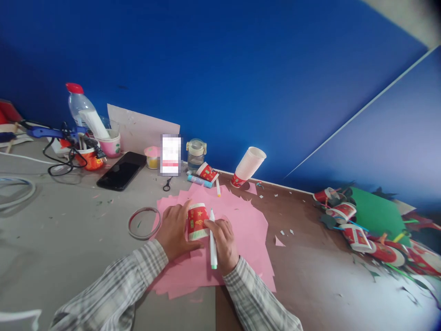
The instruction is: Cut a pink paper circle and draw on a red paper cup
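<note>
A red paper cup (pixel 197 220) with gold star prints lies between my hands over a stack of pink paper (pixel 248 234). My left hand (pixel 175 230) is closed around the cup from its left side, fingers above and thumb below. In my right hand (pixel 223 241) is a white marker (pixel 213 248) with a green end, gripped by thumb and fingers; its tip points away from me, beside the cup. Pale green shows along the cup's near edge. Left of the left hand, a roll of tape (pixel 144 223) lies flat.
At the back stand a stack of paper cups (pixel 251 163), a lidded jar (pixel 196 154) and a blue tube (pixel 200 181). A black phone (pixel 122 171) and a glue gun (pixel 51 132) with its cable lie left. Decorated cups (pixel 356 236) and green paper (pixel 375 211) crowd the right.
</note>
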`<state>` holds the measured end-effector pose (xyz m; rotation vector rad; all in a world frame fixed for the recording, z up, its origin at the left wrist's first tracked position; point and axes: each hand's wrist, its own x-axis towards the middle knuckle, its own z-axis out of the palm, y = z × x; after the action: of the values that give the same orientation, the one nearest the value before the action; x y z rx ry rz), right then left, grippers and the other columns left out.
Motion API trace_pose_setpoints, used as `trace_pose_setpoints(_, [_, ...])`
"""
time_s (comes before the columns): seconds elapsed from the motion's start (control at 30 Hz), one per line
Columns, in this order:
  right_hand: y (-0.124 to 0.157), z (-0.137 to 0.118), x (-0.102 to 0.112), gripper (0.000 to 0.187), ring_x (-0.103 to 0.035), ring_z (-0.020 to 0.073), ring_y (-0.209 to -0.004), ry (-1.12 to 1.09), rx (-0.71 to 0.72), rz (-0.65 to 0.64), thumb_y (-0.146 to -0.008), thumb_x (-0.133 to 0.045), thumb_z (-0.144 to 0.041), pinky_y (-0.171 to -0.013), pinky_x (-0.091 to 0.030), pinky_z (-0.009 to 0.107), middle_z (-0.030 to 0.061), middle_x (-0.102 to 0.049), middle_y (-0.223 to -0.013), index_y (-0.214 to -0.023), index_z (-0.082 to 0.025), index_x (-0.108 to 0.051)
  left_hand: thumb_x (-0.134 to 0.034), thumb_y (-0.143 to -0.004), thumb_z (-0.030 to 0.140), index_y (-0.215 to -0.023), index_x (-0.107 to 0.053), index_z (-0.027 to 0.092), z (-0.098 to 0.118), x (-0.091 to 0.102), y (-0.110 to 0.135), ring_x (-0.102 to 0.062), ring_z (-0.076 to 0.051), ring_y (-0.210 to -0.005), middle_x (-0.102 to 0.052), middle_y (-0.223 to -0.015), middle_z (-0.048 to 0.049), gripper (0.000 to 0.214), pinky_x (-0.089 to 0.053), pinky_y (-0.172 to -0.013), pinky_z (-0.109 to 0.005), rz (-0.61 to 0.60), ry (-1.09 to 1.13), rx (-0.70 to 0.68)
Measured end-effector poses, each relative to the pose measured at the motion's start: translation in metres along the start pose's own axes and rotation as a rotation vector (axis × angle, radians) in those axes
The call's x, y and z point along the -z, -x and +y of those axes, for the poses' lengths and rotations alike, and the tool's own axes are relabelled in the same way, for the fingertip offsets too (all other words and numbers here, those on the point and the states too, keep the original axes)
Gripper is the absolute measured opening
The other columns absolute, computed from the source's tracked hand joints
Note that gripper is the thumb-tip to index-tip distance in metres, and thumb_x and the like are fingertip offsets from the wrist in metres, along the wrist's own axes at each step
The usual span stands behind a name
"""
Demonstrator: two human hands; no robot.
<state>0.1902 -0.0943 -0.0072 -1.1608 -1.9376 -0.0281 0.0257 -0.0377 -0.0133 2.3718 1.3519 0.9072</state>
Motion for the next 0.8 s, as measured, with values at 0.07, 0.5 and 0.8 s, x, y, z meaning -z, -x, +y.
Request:
trace_pose_setpoints(0.07, [0.0004, -0.0011, -0.0001, 0.031, -0.055, 0.0243, -0.071, 0.009, 0.014, -0.018, -0.088, -0.039, -0.015, -0.066, -0.046, 0.037, 0.0068, -0.058, -0.078, -0.116, -0.020, -0.050, -0.070, -0.032, 0.065, -0.125, -0.024, 0.022, 0.0004, -0.0007, 0.0001, -0.047, -0.026, -0.087, -0.052, -0.093, -0.0034, 0.112, -0.038, -0.082, -0.048, -0.005, -0.033, -0.005])
trace_pose_setpoints(0.5, [0.0026, -0.0020, 0.0011, 0.040, -0.055, 0.0251, -0.076, -0.154, 0.033, -0.087, -0.083, -0.045, -0.009, -0.070, -0.046, 0.040, 0.0058, -0.057, -0.082, -0.119, -0.026, -0.049, -0.067, -0.045, 0.055, -0.120, -0.029, 0.020, 0.0025, -0.0019, -0.0009, -0.049, -0.026, -0.086, -0.053, -0.092, -0.0044, 0.091, -0.042, -0.078, -0.044, 0.018, -0.039, 0.009])
trace_pose_setpoints(0.8, [-0.0014, -0.0063, 0.0063, 0.024, -0.054, 0.0201, -0.060, -0.823, -0.460, 0.181, -0.082, -0.049, -0.032, -0.067, -0.048, 0.040, -0.0013, -0.055, -0.063, -0.103, -0.023, -0.056, -0.064, -0.050, 0.055, -0.117, -0.031, 0.019, -0.0020, -0.0053, -0.0005, -0.050, -0.026, -0.084, -0.052, -0.091, -0.0054, 0.084, -0.043, -0.077, -0.044, 0.056, -0.042, 0.009])
